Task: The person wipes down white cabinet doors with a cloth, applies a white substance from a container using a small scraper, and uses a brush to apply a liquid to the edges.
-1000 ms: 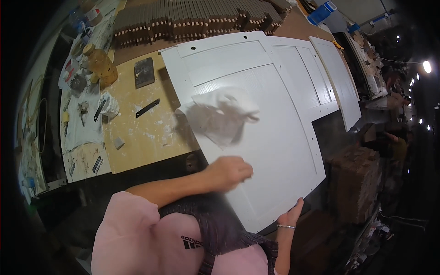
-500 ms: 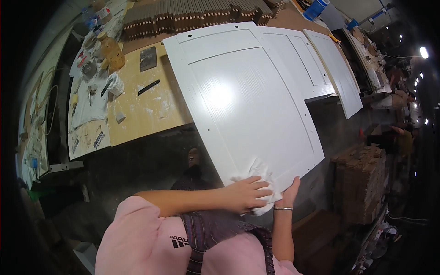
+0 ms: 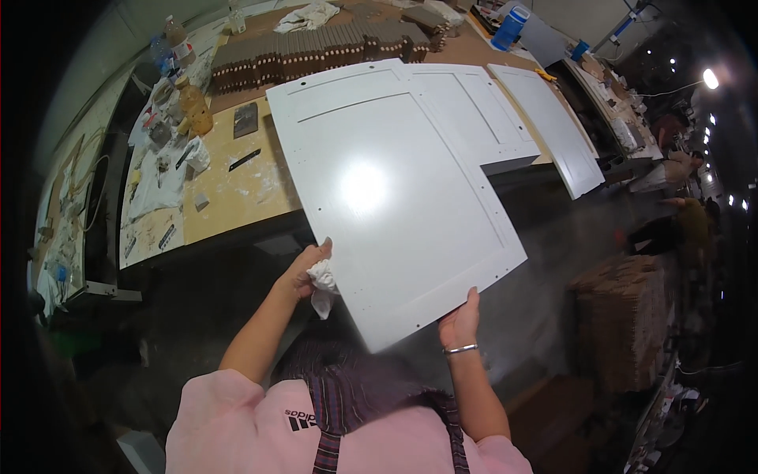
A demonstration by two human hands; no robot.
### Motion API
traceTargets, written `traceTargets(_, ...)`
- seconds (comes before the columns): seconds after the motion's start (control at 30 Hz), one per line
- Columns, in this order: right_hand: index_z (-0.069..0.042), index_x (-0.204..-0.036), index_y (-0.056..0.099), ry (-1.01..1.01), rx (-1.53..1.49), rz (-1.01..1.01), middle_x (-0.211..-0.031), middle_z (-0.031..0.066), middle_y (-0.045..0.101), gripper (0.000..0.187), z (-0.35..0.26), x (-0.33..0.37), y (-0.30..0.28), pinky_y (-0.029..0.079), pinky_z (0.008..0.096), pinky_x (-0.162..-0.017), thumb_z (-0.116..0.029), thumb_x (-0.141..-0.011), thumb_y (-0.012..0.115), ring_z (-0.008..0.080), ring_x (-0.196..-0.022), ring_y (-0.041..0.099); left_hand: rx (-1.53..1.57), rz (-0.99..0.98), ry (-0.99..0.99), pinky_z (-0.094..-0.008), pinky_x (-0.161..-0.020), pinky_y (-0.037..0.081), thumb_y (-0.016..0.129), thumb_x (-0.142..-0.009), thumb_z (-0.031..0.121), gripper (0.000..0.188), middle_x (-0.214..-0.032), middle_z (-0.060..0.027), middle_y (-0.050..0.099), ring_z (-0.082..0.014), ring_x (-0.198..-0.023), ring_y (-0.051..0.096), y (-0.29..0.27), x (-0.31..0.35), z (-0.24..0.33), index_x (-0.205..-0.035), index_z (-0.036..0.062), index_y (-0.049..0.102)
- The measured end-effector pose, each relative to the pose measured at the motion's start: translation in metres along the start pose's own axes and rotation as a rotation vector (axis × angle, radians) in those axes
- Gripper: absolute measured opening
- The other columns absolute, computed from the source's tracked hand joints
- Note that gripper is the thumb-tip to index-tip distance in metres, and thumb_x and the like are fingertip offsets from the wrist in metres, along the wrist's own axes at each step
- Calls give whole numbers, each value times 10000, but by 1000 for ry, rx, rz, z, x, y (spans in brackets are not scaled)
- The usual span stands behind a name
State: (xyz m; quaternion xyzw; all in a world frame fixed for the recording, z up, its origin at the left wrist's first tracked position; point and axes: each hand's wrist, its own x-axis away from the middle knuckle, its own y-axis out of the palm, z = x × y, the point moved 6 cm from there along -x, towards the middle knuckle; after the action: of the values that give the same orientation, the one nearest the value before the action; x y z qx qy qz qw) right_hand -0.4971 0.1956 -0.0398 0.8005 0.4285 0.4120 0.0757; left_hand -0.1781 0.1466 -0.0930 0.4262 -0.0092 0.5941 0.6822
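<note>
A large white panel [image 3: 395,229] with grooved lines and small holes slants from the bench toward my body, its near end past the bench edge. At its left edge, my left hand [image 3: 304,272] grips the side with the thumb near the top face. A crumpled white cloth [image 3: 324,280] is bunched in that same hand and hangs beneath it. My right hand [image 3: 460,324] clasps the near edge at the right, thumb up along the rim and fingers hidden underneath. Beyond it lie a second white panel [image 3: 466,110] and a narrower white panel [image 3: 549,126].
The workbench [image 3: 260,193] carries a dark flat block [image 3: 245,120], a black strip [image 3: 245,160], a jar of amber liquid [image 3: 194,107] and a row of brown slats [image 3: 316,55]. A blue jug [image 3: 510,29] stands at the back. Stacked brown boards [image 3: 620,324] rise at the right; people are behind them.
My left hand has left the panel's near surface with the cloth and taken the left edge. The panel has shifted left, and my right hand still holds its near edge.
</note>
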Motion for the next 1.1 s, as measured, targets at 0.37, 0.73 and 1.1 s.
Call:
traceTargets(0.37,14,-1094,585,275,775,-254,-923,165,660,373,-44,21,-72,558,314,-667,-333,-986,498,241,-665,648,-249,123,254,-363,-786,562,787,-620,117,659,-1006,-174,680,-262,-849,688,12,74,82,-1200,-105,569)
traceTargets(0.73,-67,-1024,614,334,705,-481,-822,7,641,207,-55,-1,3,505,228,-513,-260,-981,552,82,-679,636,-621,133,395,-308,-799,545,700,-628,159,683,-1020,-195,652,-225,-862,664,100,103,252,-1225,-124,527)
traceTargets(1.1,23,-817,658,64,1333,-1491,-673,124,650,383,88,-7,163,502,342,-611,-335,-936,596,191,-611,639,-1345,242,244,-288,-699,447,796,-528,154,437,-807,-37,545,-163,-790,559,256,61,437,-883,-22,612)
